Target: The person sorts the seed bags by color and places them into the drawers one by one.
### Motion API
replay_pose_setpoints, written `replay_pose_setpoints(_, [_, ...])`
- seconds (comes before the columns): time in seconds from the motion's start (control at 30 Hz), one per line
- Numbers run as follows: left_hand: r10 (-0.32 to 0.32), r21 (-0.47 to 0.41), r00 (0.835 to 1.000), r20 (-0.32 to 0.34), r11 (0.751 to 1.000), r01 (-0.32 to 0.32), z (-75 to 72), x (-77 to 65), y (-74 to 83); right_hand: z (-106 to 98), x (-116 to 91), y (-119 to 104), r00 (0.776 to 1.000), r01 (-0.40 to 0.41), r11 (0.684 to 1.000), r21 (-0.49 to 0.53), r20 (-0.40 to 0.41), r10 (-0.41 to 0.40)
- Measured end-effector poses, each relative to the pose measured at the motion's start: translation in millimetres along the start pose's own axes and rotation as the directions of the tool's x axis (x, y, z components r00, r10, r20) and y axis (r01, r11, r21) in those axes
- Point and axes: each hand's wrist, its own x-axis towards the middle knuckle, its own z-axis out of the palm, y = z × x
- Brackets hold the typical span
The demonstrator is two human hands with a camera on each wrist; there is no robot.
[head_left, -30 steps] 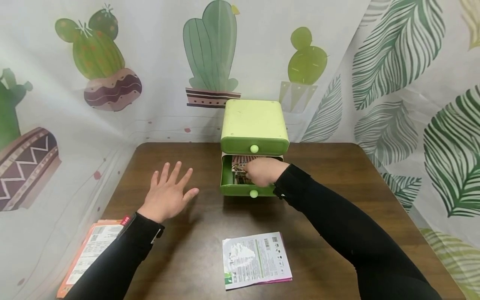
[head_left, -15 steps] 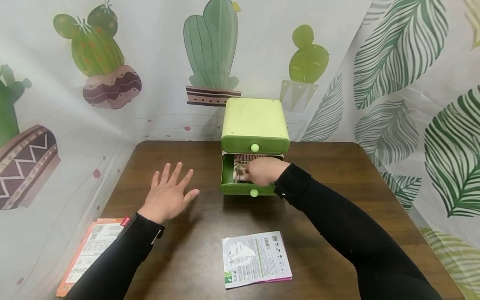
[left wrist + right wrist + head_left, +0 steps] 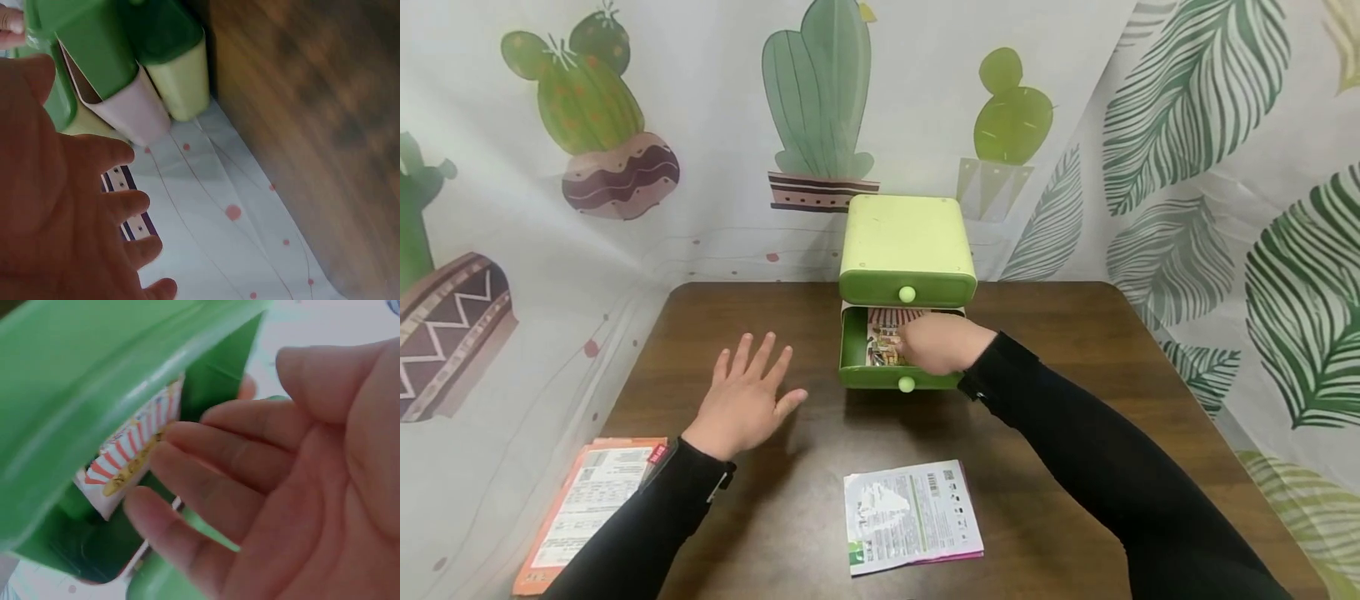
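A small light-green drawer cabinet (image 3: 906,233) stands at the back of the table, its lower drawer (image 3: 868,379) pulled out. Inside that drawer lies a flat printed piece (image 3: 882,343) with red and white stripes, perhaps a card or packet. My right hand (image 3: 946,342) is over the drawer's right side; the right wrist view shows its fingers (image 3: 206,487) loosely extended beside the striped piece (image 3: 134,450), with the thumb apart. Whether the fingertips touch the piece is unclear. To the left of the cabinet, my left hand (image 3: 745,408) has its fingers spread and holds nothing.
A white printed packet (image 3: 917,517) with a pink edge lies at the front middle of the brown table (image 3: 1045,517). An orange item with a white label (image 3: 597,492) lies at the left edge, partly under the left sleeve. A patterned cloth (image 3: 715,108) hangs behind.
The striped piece has shifted and straightened within the drawer. My right hand has drawn slightly right, away from it, uncovering more of its print. The left hand has moved slightly right and down.
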Motion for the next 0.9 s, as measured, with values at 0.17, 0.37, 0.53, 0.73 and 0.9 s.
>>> replay_pose_setpoints(0.17, [0.129,-0.042,0.986,-0.101,0.99,-0.134,7.7,-14.4,14.6,20.1,-47.4,-5.6,0.935,0.074,0.997,-0.011,-0.346,-0.073])
replay_pose_setpoints(0.37, [0.217,-0.015,0.949,-0.23,0.974,-0.227,3.4,-24.0,22.0,42.5,-85.3,-10.3,0.787,0.118,0.987,-0.107,-0.596,-0.159])
replay_pose_setpoints(0.53, [0.313,0.036,0.915,-0.254,0.949,-0.314,16.2,-32.7,44.3,58.0,-96.3,-21.8,0.615,0.227,0.954,-0.194,-0.731,-0.295])
replay_pose_setpoints(0.73, [0.526,0.071,0.832,-0.177,0.85,-0.522,57.5,-63.6,90.5,101.3,-106.1,-45.3,0.52,0.307,0.91,-0.277,-0.752,-0.405])
replay_pose_setpoints(0.9, [0.615,0.084,0.788,-0.035,0.787,-0.611,76.4,-75.1,108.1,139.6,-120.5,-58.0,0.802,0.231,0.956,-0.183,-0.52,-0.293])
